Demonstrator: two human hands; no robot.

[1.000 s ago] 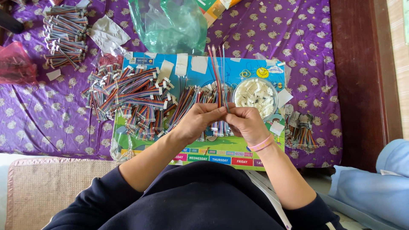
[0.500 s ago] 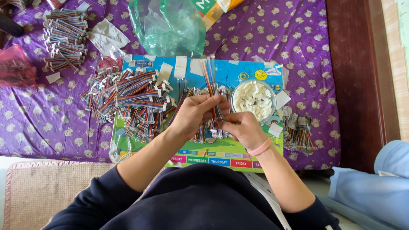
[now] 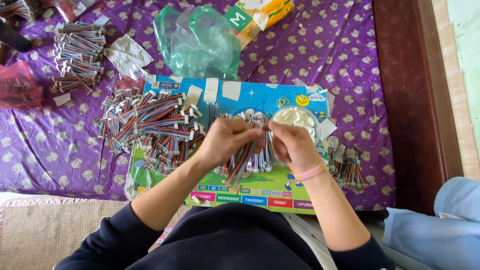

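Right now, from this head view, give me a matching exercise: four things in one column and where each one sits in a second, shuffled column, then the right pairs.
Things:
1. crumpled green plastic bag
2. round clear bowl of small white connectors
3. striped ribbon-cable piece
4. translucent red plastic bag

Places:
A. far left edge of the purple cloth
B. between the left hand and the right hand
C. top centre, behind the colourful board
D. on the board, just beyond the right hand

Pairs: 1-C, 2-D, 3-B, 4-A
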